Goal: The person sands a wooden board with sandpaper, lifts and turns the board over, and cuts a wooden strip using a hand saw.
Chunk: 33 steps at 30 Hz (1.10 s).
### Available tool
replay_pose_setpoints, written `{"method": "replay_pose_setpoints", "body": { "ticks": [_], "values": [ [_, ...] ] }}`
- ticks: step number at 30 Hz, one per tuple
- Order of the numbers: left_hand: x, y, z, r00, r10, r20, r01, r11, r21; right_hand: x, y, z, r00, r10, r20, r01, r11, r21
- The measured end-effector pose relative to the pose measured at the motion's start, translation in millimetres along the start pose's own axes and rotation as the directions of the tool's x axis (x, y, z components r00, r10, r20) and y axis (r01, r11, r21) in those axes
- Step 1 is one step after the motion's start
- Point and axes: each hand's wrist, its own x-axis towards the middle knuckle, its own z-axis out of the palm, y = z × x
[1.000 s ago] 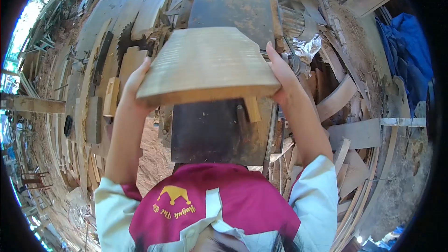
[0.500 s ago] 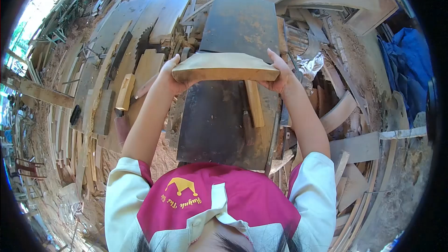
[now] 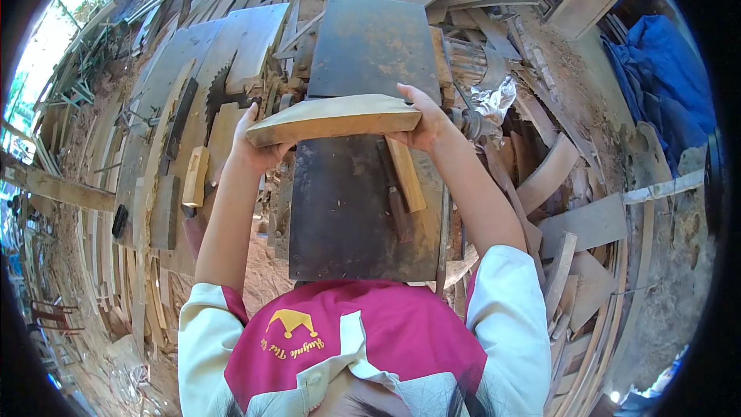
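Observation:
A curved, light wooden piece (image 3: 336,120) is held up across the machine, its pale top and browner front edge showing. My left hand (image 3: 258,143) grips its left end, thumb up at the corner and fingers underneath. Its right end is in my right hand (image 3: 421,120), with the thumb near the top edge. Behind the piece lies the grey rear metal plate (image 3: 374,46); below it is the dark front plate (image 3: 340,216). On the front plate rest a narrow wooden strip (image 3: 407,174) and a dark-handled tool (image 3: 399,212).
Left of the machine, a bench (image 3: 181,54) carries a toothed circular blade (image 3: 216,96), a yellowish wooden block (image 3: 195,177) and long boards. Crumpled foil (image 3: 494,99), curved wood offcuts (image 3: 548,174) and a blue tarp (image 3: 664,81) are on the right. Thin scrap strips are piled behind.
Both hands and the wooden piece have shifted left in view, and the piece now tilts with its left end lower. The machine and surroundings also sit slightly differently in view.

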Motion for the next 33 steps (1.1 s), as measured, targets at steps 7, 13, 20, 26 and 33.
{"method": "replay_pose_setpoints", "body": {
  "ticks": [7,13,20,26,33],
  "values": [
    [3,-3,-19,0.977,-0.029,0.212,0.028,1.000,0.009,-1,8,-6,1.000,-0.002,0.015,0.003,0.998,-0.069],
    [0,-11,-32,0.999,0.035,-0.019,-0.032,0.990,0.134,-2,19,-14,0.995,0.088,0.054,-0.084,0.994,-0.068],
    [-13,-30,-32,0.997,0.079,-0.002,-0.078,0.989,0.126,-25,24,-8,0.999,0.035,-0.017,-0.036,0.996,-0.084],
    [-40,-32,-4,0.986,0.138,0.092,-0.144,0.988,0.060,-52,20,-8,0.976,-0.218,0.023,0.219,0.976,-0.012],
    [-67,-20,18,0.941,0.246,0.231,-0.263,0.964,0.047,-111,1,17,0.927,-0.374,0.038,0.375,0.927,-0.028]
  ]
}}
